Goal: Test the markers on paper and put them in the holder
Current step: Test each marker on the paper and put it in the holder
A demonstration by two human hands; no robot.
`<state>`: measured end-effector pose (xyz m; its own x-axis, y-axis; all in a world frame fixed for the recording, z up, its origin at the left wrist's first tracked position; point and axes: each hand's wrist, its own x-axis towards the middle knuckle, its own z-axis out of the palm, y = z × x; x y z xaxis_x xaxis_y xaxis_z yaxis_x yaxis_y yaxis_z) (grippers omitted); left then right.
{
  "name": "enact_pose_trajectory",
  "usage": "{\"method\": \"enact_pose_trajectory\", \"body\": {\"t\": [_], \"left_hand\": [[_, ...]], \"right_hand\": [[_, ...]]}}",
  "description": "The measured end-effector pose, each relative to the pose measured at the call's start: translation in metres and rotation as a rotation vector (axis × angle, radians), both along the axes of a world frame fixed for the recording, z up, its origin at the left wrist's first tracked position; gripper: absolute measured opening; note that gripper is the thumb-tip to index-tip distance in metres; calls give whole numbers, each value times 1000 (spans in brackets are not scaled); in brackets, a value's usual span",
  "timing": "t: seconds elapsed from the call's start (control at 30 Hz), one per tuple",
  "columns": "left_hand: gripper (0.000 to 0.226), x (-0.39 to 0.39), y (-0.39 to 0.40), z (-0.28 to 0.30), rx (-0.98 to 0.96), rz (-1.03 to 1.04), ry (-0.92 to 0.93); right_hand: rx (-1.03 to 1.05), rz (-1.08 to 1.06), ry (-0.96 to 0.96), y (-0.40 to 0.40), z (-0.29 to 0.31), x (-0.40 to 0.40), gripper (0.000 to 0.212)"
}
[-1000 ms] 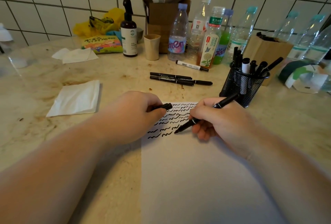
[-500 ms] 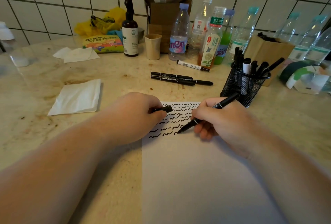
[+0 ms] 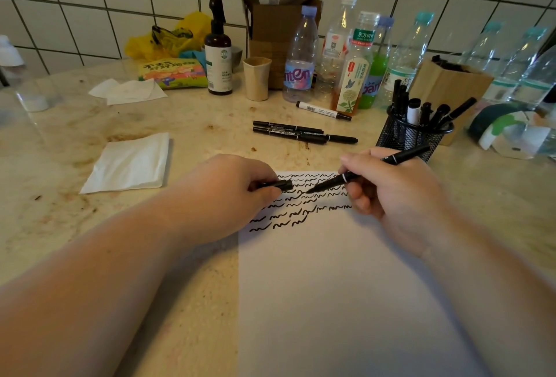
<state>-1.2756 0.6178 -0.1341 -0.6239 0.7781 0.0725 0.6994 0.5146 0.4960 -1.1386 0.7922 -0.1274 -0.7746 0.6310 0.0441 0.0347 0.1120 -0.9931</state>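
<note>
The right hand (image 3: 394, 184) has swung its marker (image 3: 365, 170) from the lowest squiggle row up toward 12 o'clock, the tip now pointing at the cap (image 3: 281, 185) gripped by the left hand (image 3: 228, 193), just short of it, above the paper (image 3: 331, 301).

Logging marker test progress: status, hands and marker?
Left hand grips cap. Right hand holds uncapped marker, tip over squiggled paper. Holder right, path clear.
</note>
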Motion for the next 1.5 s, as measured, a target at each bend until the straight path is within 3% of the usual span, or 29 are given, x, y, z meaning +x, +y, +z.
{"method": "enact_pose_trajectory", "body": {"t": [0.2, 0.5, 0.63, 0.7, 0.83, 1.0, 1.23, 1.37, 1.5], "left_hand": [[17, 1, -1, 0, 38, -24, -16], [18, 2, -1, 4, 101, -34, -83], [16, 4, -1, 5, 127, -67, -114], [14, 6, -1, 6, 134, -94, -118], [11, 9, -1, 8, 146, -129, -103], [12, 11, -3, 10, 195, -126, -112], [17, 12, -5, 18, 232, -192, -306], [16, 11, -2, 13, 276, -188, -364], [10, 8, 3, 7, 325, -121, -304]], "right_hand": [[-293, 98, 128, -4, 6, -1, 29], [-327, 53, 156, -1, 7, -1, 27], [-277, 130, 143, -2, 4, 0, 24], [-230, 189, 120, -5, 2, 1, 12], [-218, 255, 105, -8, 2, 1, 21], [-236, 295, 137, -7, 4, 4, 17], [-141, 378, 148, -5, 7, 6, 21], [-33, 323, 182, -6, 5, 3, 12], [-15, 252, 227, 1, 7, 4, 19]]}}
